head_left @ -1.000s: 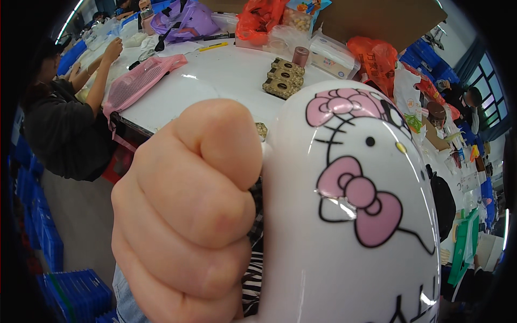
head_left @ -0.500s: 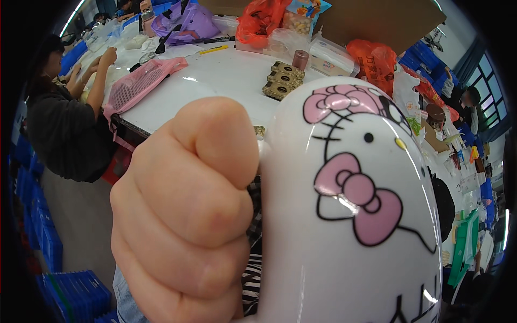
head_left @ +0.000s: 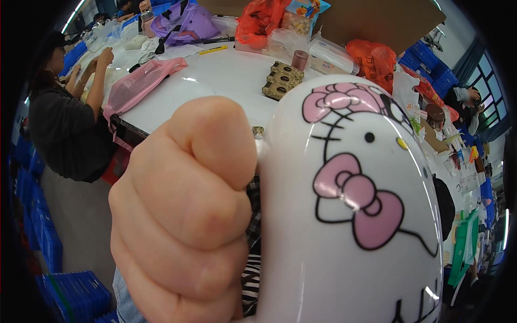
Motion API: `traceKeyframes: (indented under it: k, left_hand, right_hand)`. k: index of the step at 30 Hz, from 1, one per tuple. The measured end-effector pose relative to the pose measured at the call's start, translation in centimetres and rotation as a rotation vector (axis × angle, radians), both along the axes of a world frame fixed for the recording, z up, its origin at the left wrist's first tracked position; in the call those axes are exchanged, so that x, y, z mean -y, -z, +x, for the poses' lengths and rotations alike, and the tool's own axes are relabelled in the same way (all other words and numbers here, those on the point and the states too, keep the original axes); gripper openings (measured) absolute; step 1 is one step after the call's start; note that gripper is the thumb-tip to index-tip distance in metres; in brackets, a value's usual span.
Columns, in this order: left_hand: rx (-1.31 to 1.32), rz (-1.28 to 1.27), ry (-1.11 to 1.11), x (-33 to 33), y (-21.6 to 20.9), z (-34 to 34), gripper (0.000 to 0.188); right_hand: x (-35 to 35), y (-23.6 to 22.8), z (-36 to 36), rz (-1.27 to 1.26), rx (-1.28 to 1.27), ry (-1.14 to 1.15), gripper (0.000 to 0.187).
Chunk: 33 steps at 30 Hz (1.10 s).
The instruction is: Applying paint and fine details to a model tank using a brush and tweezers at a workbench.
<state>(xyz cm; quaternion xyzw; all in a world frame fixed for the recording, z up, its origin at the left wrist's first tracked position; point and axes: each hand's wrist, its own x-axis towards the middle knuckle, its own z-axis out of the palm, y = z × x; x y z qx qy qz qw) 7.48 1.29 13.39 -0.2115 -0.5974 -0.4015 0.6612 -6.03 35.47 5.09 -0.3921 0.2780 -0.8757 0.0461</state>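
Note:
Very close to the camera, my left hand (head_left: 183,210) is closed in a fist at the left side of a large white mug (head_left: 318,269). The fingers are wrapped round the mug's handle (head_left: 262,153), of which only a small white piece shows at the fingers' edge. Pink bows and a cartoon cat drawn upside down decorate the glossy mug. Its rounded base points up and away, while the rim lies outside the picture. My right hand does not appear.
Beyond stands a white table (head_left: 231,70) with camouflage-patterned boxes (head_left: 283,81), a pink mesh bag (head_left: 142,83), a yellow pen-like tool (head_left: 214,49), a purple bag (head_left: 183,24) and red plastic bags (head_left: 374,64). A co-worker (head_left: 64,118) is at the left, above stacked blue crates (head_left: 78,296).
My left hand and the mug have shifted only very slightly, the mug's printed pattern sliding a little downward. At the far right, a person in the background has changed posture.

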Motion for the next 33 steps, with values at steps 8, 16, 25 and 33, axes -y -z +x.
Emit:
traceKeyframes:
  k: [8,16,25,33]
  left_hand:
    - [-0.047,-0.056,0.012,0.3,-0.3,-0.5,0.034]
    - [-0.061,-0.086,0.014,0.6,-0.6,-0.8,0.035]
    - [-0.086,-0.125,0.067,0.8,-0.7,-1.2,0.04]
    - [-0.045,-0.181,0.243,0.9,-0.9,-1.0,0.046]
  right_hand:
    - [0.0,-0.2,0.2,0.009,-0.004,0.012,0.048]
    - [0.0,0.0,-0.1,0.013,-0.001,0.009,0.048]
    - [0.0,0.1,0.0,0.019,0.004,0.026,0.049]
    - [0.9,0.4,-0.1,0.029,0.027,-0.017,0.049]
